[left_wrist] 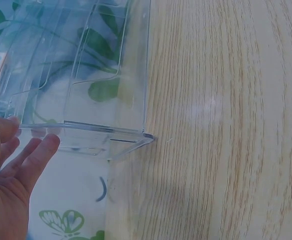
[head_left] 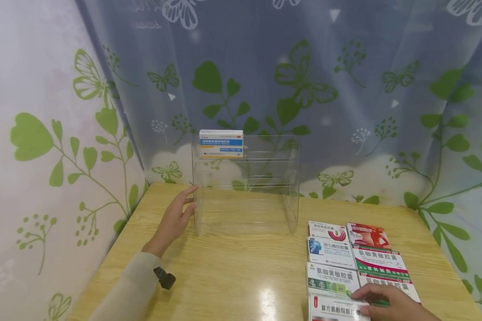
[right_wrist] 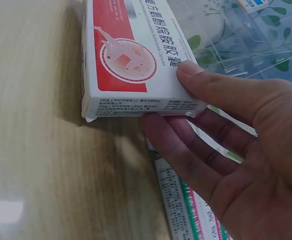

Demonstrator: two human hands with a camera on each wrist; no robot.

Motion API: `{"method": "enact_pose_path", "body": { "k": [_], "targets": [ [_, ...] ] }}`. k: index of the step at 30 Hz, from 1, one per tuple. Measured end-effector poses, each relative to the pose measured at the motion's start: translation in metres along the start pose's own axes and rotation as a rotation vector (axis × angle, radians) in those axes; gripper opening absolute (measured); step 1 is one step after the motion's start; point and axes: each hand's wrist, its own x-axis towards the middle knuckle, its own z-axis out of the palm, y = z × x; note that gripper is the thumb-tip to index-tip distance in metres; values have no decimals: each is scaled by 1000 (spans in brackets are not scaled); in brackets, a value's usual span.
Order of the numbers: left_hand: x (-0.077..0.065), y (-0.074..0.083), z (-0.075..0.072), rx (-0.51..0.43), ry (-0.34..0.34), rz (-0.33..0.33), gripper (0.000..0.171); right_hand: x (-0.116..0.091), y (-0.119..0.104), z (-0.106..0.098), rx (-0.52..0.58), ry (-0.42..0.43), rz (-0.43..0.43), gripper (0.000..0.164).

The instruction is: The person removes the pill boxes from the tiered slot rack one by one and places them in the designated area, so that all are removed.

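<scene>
A clear acrylic display rack (head_left: 245,209) stands toward the back of the table. My left hand (head_left: 174,218) touches its left side panel, fingers fairly straight; in the left wrist view the fingertips (left_wrist: 51,141) lie at the panel of the rack (left_wrist: 106,131). My right hand (head_left: 389,303) holds a white and red medicine box (head_left: 333,307) at the front right. In the right wrist view the thumb lies on the top face of that box (right_wrist: 136,55) and the fingers are beneath its end. A blue and white medicine box (head_left: 222,145) stands on the rack's top tier at the left.
Two columns of medicine boxes lie on the wooden table (head_left: 225,272) at the right, among them a white and green box (head_left: 331,278), a blue and white box (head_left: 329,252) and a red box (head_left: 369,235). A patterned curtain (head_left: 241,67) hangs behind the table and along its sides.
</scene>
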Motion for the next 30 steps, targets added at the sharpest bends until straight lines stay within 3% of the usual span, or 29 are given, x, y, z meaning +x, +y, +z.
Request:
{"method": "enact_pose_path", "body": {
  "k": [2,4,14,19,24,30],
  "targets": [
    [0,0,0,-1,0,4,58,1,4,4,64,-21,21,34],
    [0,0,0,-3,4,10,58,2,7,6,59,-16,29,34],
    [0,4,0,-11,-3,0,58,-2,7,10,-127,70,7,28],
    [-1,3,0,-9,2,10,58,0,5,17,-245,186,95,33],
    [-1,2,1,-1,8,15,59,-1,10,27,-233,235,194,43],
    [0,4,0,-10,0,-3,58,-1,16,32,-194,268,251,52]
  ]
}}
